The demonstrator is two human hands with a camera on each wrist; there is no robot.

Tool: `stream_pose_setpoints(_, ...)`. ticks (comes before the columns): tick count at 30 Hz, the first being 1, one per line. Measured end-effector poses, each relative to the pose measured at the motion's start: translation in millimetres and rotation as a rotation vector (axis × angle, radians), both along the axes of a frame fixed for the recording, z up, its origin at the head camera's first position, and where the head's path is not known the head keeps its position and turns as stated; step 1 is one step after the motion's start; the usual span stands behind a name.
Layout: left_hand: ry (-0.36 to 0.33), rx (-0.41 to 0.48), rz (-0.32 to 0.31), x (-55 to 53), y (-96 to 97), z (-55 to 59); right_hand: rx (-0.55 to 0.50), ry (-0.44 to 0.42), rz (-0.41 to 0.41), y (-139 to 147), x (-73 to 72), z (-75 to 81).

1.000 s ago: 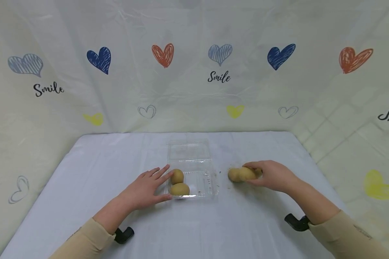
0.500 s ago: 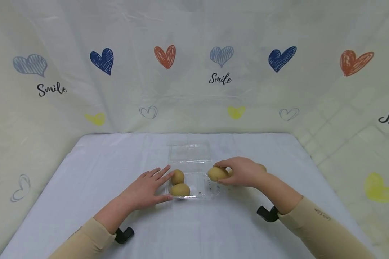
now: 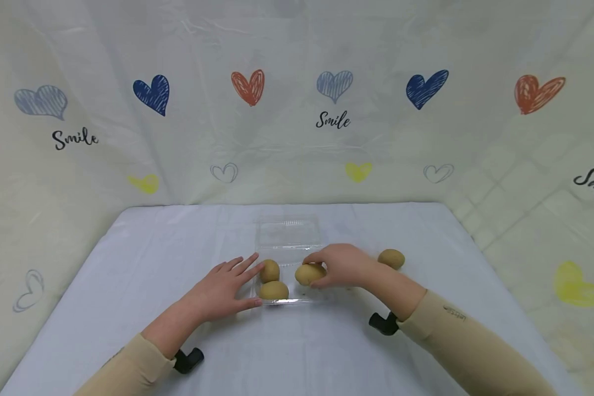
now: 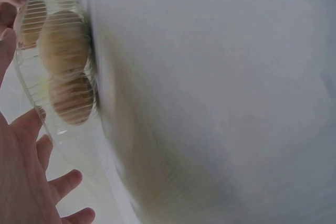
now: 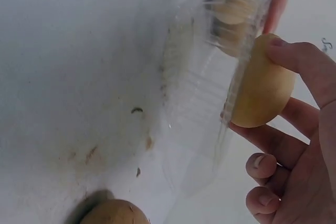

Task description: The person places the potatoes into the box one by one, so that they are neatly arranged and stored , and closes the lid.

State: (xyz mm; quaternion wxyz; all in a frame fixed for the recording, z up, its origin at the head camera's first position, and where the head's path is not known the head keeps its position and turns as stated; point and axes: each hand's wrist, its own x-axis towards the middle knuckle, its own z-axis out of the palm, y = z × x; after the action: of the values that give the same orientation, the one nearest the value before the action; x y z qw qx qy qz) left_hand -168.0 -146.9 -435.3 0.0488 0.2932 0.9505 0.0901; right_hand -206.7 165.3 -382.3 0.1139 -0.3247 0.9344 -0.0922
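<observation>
A clear plastic clamshell box [image 3: 302, 301] sits in mid-table with its lid [image 3: 288, 234] folded back. Two potatoes [image 3: 274, 290] lie along its left side; the left wrist view shows them through the ribbed wall. My left hand [image 3: 223, 292] is spread at the box's left edge, fingers straight, thumb at the near corner. Between thumb and fingers my right hand [image 3: 344, 267] pinches another potato [image 5: 262, 85], low over the right half of the box. In the right wrist view this potato is close beside the clear wall, its far side hidden.
One more potato [image 3: 391, 258] lies on the white tablecloth [image 3: 297, 352], right of the box and behind my right forearm. Dark crumbs [image 5: 137, 110] and brownish smudges mark the cloth between it and the box. A backdrop printed with hearts stands behind the table.
My right hand has carried one potato leftward from the pair on the cloth to over the box, leaving the other behind. My left hand has stayed at the box's edge.
</observation>
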Motion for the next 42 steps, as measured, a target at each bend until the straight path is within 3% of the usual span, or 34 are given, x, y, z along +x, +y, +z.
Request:
stream_pose_setpoints(8,0.007,0.013,-0.003,0.8,-0.9,-0.4,0.086,0.055,0.126,-16,-5.1,-18.2)
stream_pose_setpoints(12,0.006,0.014,-0.002,0.4,-0.8,-1.3,0.131,0.061,0.157,-22,-4.0,-20.1)
stream_pose_setpoints(21,-0.003,0.009,0.009,0.6,-0.8,-1.7,0.196,0.052,0.142,-25,-4.1,-16.8)
stream_pose_setpoints(31,-0.001,0.016,0.014,1.8,-0.7,-0.3,0.186,-0.009,0.16,-23,-6.2,-11.6)
stream_pose_setpoints(42,-0.006,0.006,0.019,1.6,-0.1,-1.0,0.16,-0.055,0.105,-25,-3.4,-4.7)
